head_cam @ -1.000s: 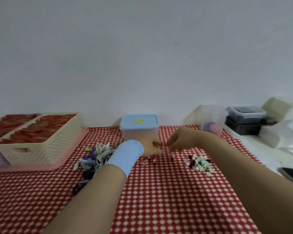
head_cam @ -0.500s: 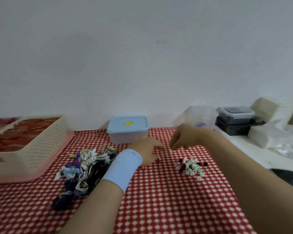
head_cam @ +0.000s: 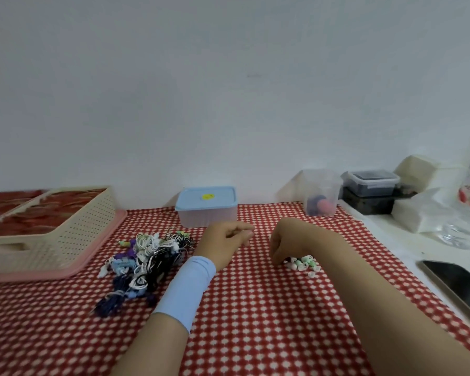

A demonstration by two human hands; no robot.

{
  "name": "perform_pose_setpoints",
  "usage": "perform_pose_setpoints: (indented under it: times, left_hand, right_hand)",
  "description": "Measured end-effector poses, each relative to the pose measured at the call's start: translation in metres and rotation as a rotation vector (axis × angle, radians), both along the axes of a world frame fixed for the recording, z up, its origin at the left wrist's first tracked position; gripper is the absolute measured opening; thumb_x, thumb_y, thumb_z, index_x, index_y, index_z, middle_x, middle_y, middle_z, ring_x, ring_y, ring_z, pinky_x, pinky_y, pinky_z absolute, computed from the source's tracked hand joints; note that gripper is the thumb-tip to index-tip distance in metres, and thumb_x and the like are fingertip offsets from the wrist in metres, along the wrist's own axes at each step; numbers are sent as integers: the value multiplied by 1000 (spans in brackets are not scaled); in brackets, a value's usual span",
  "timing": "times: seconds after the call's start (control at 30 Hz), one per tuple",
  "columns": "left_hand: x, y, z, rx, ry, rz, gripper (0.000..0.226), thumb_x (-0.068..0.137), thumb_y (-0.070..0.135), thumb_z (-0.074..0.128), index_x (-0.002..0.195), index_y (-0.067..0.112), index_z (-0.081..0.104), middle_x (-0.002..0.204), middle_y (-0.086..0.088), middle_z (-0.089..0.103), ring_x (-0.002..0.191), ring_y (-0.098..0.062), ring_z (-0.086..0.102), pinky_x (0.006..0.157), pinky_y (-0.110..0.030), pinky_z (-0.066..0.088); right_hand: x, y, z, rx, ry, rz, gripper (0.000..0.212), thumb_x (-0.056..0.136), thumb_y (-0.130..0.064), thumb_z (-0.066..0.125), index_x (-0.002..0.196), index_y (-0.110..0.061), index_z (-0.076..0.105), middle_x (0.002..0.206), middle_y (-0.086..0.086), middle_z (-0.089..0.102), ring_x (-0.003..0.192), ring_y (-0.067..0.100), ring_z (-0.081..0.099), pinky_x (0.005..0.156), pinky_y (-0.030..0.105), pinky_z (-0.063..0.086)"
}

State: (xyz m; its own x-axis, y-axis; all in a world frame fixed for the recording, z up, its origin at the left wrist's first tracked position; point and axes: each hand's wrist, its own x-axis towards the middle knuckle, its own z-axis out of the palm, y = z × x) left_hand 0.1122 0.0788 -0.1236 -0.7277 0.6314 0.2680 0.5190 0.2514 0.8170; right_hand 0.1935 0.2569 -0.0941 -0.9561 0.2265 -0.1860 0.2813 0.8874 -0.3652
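Small round pieces (head_cam: 304, 264) in white, green and black lie in one loose pile on the red-checked table (head_cam: 255, 308), right of middle; they are too small and blurred to count, and part of the pile is hidden behind the right hand (head_cam: 291, 241). That hand hangs wrist-high over the pile with its fingers curled down into the far-left edge of it. Its fingertips are out of sight, so I cannot tell whether its grip has closed on a piece. The left hand (head_cam: 225, 242), with one light blue wristband (head_cam: 186, 286) on the forearm, is held just left of the right hand and apart from it. Its fingers are curled and its thumb lies against the forefinger; whether that grip pinches anything is too small to make out. To its left lies one tangle of earphone cables (head_cam: 147, 261) in white, black, blue and purple. Behind the hands stands one blue-lidded box (head_cam: 206, 206). One cream basket (head_cam: 52, 234) sits on one pink tray (head_cam: 98, 253), both cut off at the left edge. One clear cup (head_cam: 322, 191) stands by two stacked dark containers (head_cam: 372, 185).
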Motion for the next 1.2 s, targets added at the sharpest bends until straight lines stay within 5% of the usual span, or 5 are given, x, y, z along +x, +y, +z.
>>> perform_pose_setpoints:
  times: [0.37,0.5,0.63,0.97,1.2]
  left_hand:
    - [8,-20,-17,208,-382,-15,17,99,10,54,108,13,69,90,-1,77,69,-11,69,57,-21,52]
    - [8,-19,-19,260,-422,-23,16,96,10,60,102,16,73,91,-6,76,73,-13,69,60,-23,55]
    - [8,-17,-21,286,-468,-44,17,96,11,60,106,15,74,88,-5,76,72,-14,66,61,-24,53]
    - [7,-22,-19,414,-591,-89,19,97,17,59,105,5,73,91,-9,72,69,-12,62,60,-22,52]
    - [9,-23,-18,410,-571,-102,18,95,16,61,99,4,74,79,-4,70,67,-11,61,62,-22,53]
  right_hand:
    - [10,-16,-28,-244,336,-142,7,85,-21,78,85,-29,78,82,-13,74,76,0,67,68,19,55]
    - [16,-28,-29,-735,510,-205,7,85,-15,79,91,-13,78,61,-5,69,44,6,53,43,18,44]
    - [14,-37,-24,-994,513,-183,14,84,-14,78,95,-6,76,65,1,68,45,11,45,39,20,31]
    - [12,-43,-26,-1089,500,-98,17,92,-20,69,98,-7,79,100,13,76,57,14,55,42,19,35]
    - [14,-41,-26,-1148,445,-98,21,75,-18,77,94,-9,80,86,9,74,58,13,58,38,19,36]
